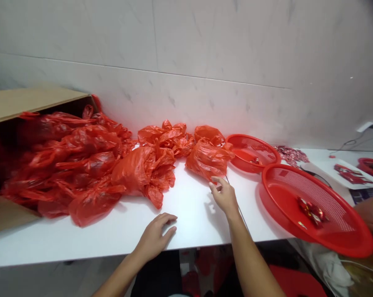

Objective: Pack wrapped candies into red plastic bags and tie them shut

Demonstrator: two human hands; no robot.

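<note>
Two round red plastic baskets [280,202] crowd centre right; mid-frame, our right hand [226,197], fingers parted, is by a crumpled red plastic bag [207,159]; lower centre, our left hand [155,235] curves, fingers apart.

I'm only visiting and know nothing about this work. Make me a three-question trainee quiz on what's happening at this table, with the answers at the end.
1. Multiple choice: which of these is nearest the right hand?
a) the white tray
b) a red plastic bag
c) the wall

2. True or false: the left hand is gripping a red basket.

3. Short answer: what is heaped in and in front of the open side of the cardboard box?

Key:
1. b; whether the fingertips touch it is hard to tell.
2. False; that hand holds nothing and is near the front edge of the white table.
3. Red plastic bags.
</note>
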